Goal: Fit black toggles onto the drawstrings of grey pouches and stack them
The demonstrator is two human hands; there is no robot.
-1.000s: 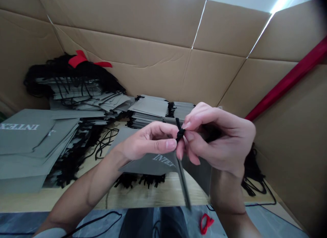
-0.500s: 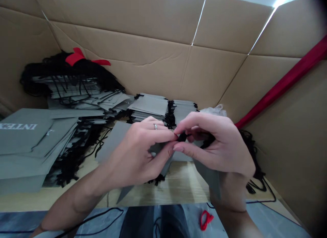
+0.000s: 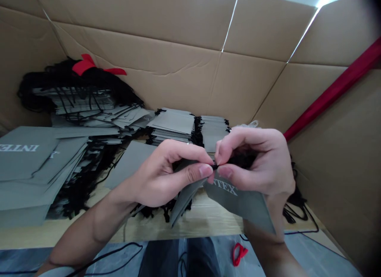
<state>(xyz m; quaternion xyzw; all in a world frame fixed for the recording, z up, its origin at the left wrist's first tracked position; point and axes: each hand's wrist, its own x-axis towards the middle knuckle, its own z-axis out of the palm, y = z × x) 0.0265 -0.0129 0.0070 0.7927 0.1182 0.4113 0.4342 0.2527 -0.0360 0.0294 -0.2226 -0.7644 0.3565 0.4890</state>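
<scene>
Above the table's front part my hands meet, pinching a short black cord (image 3: 214, 166) between them. Thumb and forefinger of my left hand (image 3: 175, 170) close on the cord's left end. My right hand (image 3: 256, 162) pinches it from the right, and more black cord bunches dark inside that palm. Below the fingers hangs a grey card bag (image 3: 238, 201) with white "INTEX" lettering; a second grey panel (image 3: 189, 193) hangs under my left hand. Whether both panels belong to one bag I cannot tell.
Grey bags (image 3: 24, 166) with black cords are stacked at left. Smaller stacks (image 3: 172, 124) stand at the back. A black cord bundle with a red tie (image 3: 85, 64) lies at back left. Cardboard walls (image 3: 143, 58) enclose the table (image 3: 214, 221). Red cord (image 3: 239, 254) lies below the edge.
Both hands have turned and dropped slightly, still pinching the cord. The lettered grey panel has swung into view below my right hand, the other panel below my left.
</scene>
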